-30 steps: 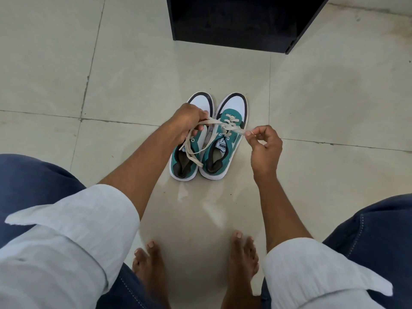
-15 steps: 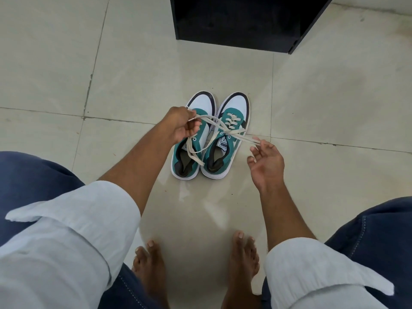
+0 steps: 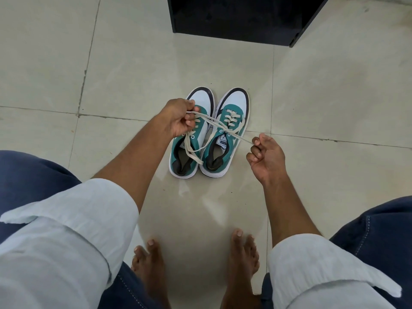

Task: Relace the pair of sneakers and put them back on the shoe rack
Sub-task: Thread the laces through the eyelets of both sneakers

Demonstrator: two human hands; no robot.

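Head view, only view avail.

Floor (image 3: pixel 66 63): pale tile w/ grout lines, a few scuffs. Pair of teal/white sneakers stands on it near centre, side by side, sides touching, toes pointing toward the far edge, heels toward the person's bare feet (image 3: pixel 196 262).

Left sneaker (image 3: pixel 191 141): white toe cap w/ dark trim. Opening shows dark lining; nothing inside it apart from a loose lace end draped across the mouth.

Right sneaker (image 3: pixel 225 139): same colours, white tongue label visible. Cream lace (image 3: pixel 231 117) crosses the front eyelet rows; rear rows not clearly threaded. Opening: dark lining, otherwise nothing in it.

Left hand (image 3: pixel 178 118): over the left sneaker's forefoot, fist closed round one lace strand plus a hanging loop. Strand runs taut from the fist across to the right sneaker's eyelets. Loop drops over the left shoe opening.

Right hand (image 3: pixel 266 155): to the right of the right sneaker, clear of the shoe, palm turned up. Thumb and forefinger pinch the other lace end; remaining fingers curled in. That strand runs straight back to the eyelets and crosses the left-hand strand above the tongue.

Black shoe rack (image 3: pixel 240 16): at the far edge of floor, well apart from the shoes. Interior too dark to tell contents.

Person: light rolled sleeves, dark blue trousers, knees at both lower corners.
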